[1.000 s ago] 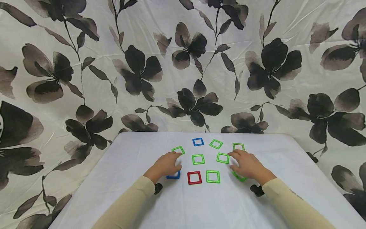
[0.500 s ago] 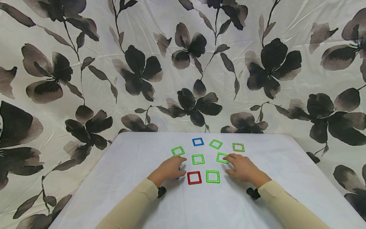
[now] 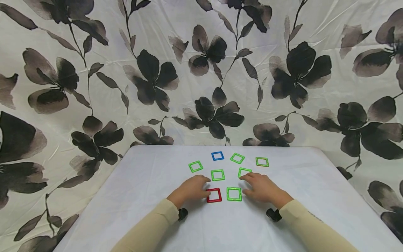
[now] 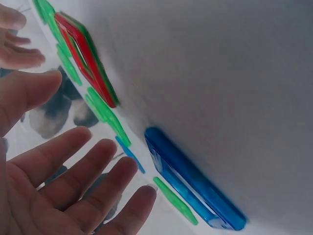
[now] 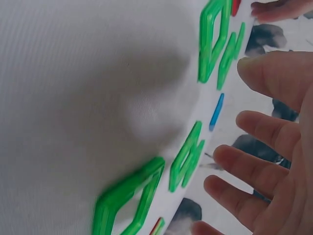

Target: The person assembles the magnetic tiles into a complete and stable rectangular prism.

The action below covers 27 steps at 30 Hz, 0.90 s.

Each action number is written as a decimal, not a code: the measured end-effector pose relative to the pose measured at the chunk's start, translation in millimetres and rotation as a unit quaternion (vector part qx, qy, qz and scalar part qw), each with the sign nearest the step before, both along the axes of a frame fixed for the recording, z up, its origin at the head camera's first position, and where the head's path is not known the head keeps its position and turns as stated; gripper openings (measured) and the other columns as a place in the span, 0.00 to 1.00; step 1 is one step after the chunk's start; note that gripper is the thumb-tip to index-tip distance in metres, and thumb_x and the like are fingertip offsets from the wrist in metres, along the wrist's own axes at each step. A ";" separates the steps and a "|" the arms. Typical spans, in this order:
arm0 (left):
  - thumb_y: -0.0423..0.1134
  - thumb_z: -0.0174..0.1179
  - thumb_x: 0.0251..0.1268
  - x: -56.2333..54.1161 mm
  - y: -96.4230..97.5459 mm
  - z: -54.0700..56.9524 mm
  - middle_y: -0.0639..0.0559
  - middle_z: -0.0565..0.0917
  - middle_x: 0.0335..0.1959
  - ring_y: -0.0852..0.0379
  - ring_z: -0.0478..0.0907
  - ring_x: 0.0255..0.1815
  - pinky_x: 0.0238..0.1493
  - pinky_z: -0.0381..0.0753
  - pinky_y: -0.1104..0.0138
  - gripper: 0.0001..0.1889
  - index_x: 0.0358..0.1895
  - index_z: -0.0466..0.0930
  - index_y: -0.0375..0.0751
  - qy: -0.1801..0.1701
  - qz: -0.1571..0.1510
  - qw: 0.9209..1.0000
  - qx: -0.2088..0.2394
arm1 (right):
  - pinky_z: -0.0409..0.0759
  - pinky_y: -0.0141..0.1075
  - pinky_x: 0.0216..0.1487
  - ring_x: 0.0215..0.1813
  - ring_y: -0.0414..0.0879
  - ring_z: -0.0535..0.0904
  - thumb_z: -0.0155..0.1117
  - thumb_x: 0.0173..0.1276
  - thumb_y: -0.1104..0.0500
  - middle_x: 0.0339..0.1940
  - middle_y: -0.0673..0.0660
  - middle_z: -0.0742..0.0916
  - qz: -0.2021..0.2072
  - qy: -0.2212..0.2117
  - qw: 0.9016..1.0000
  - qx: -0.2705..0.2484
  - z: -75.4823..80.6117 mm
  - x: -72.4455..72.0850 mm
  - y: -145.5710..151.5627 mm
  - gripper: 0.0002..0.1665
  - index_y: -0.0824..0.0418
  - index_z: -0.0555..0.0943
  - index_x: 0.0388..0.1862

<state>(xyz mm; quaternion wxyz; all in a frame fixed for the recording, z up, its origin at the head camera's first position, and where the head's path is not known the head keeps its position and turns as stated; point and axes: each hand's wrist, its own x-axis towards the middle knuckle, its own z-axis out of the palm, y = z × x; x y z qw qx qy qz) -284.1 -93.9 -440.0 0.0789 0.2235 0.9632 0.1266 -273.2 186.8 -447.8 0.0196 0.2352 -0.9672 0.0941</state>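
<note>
Lower mid-frame, left hand (image 3: 190,189) and right hand (image 3: 263,188) hovered loose-fingered, empty, near a hollow red plastic square (image 3: 215,201); probably pre-grab, pinch needed.

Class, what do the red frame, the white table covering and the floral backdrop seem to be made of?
Red frame: probably smooth plastic, from its even colour and rounded corners. White table covering: likely matt woven cloth; fine texture lines show in the right wrist view. Floral backdrop: apparently thin printed fabric, or perhaps plastic sheeting, with a slight sheen; creases catch the light.
</note>
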 end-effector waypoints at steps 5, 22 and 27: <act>0.48 0.66 0.58 -0.3 5.1 -2.9 0.51 0.82 0.55 0.56 0.77 0.53 0.63 0.76 0.58 0.26 0.59 0.79 0.42 -0.001 0.000 1.000 -0.001 | 0.73 0.53 0.64 0.64 0.55 0.75 0.66 0.64 0.48 0.62 0.57 0.79 0.002 -0.013 1.000 -0.004 -1.5 1.9 -6.7 0.28 0.53 0.76 0.62; 0.50 0.67 0.56 3.9 22.5 -7.3 0.55 0.83 0.44 0.61 0.72 0.39 0.50 0.79 0.65 0.25 0.56 0.81 0.43 -0.011 -0.013 1.000 -0.011 | 0.73 0.49 0.67 0.65 0.52 0.75 0.65 0.64 0.49 0.60 0.54 0.81 0.017 -0.051 0.998 -0.010 -0.7 9.3 -25.5 0.27 0.55 0.78 0.61; 0.50 0.69 0.55 6.6 25.9 -5.8 0.56 0.82 0.40 0.61 0.72 0.38 0.48 0.79 0.66 0.25 0.55 0.82 0.43 -0.010 -0.017 1.000 -0.013 | 0.73 0.48 0.66 0.64 0.51 0.75 0.66 0.63 0.50 0.59 0.54 0.82 0.020 -0.060 0.998 -0.016 -1.4 9.7 -30.9 0.27 0.57 0.79 0.60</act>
